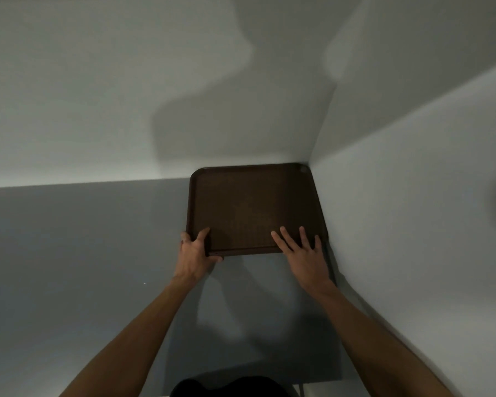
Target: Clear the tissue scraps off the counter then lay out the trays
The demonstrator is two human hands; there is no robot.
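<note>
Brown plastic, with a raised rim: a serving tray [252, 207] lies flat in the far right corner of the grey counter [83, 239], its far and right edges against the two white walls [413, 167]. The left hand [194, 249] grips the tray's near left corner, thumb on top of the rim and fingers curled beneath. The right hand [302, 252] lies flat and spread over the near right rim, fingers uncurled, pressing rather than grasping.

To do this step well, I judge the tray should be squared to the counter's back edge and set or slid with both hands level, the flat right hand steadying it so the near corner does not lift.

No tissue scraps show on the counter. A tiny pale speck towards the left is too small to identify. Whether one tray or a stack sits here cannot be told; a dark strip along the right wall, near the right wrist, is unclear. No other trays are in view, and the counter's near edge is cut off.
</note>
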